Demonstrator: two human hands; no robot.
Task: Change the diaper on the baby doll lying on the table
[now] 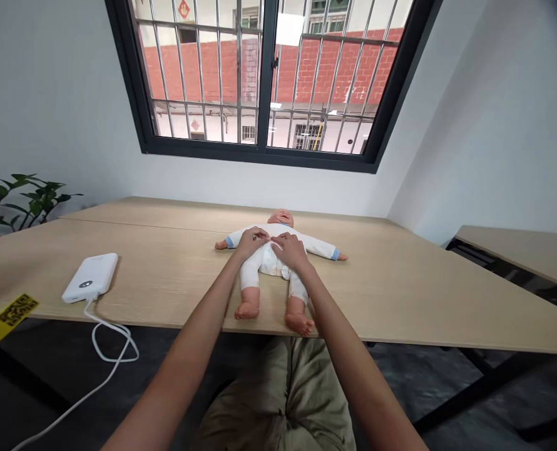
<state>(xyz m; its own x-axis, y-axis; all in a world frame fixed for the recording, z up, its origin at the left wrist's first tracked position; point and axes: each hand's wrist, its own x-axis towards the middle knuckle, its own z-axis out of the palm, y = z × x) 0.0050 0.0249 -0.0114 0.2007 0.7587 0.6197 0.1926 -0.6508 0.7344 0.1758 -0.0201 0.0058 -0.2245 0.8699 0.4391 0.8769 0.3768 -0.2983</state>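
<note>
A baby doll (280,217) lies on its back on the table, arms spread wide and bare feet toward me. It wears a white outfit with blue cuffs (320,246), and there is a white diaper-like piece (273,263) between its legs. My left hand (253,241) is over the doll's belly, fingers bent and pinched together at the fabric of its waist. Close beside it, my right hand (288,249) rests on the other side of the belly with its fingertips drawn together on the same white clothing. Between the fingertips the detail is too small to make out.
A white power bank (91,277) with a white cable (119,358) hanging over the edge lies on the left of the wooden table (400,294). A plant (22,200) stands far left. Behind the table is a barred window (260,149); another table (517,250) is at right.
</note>
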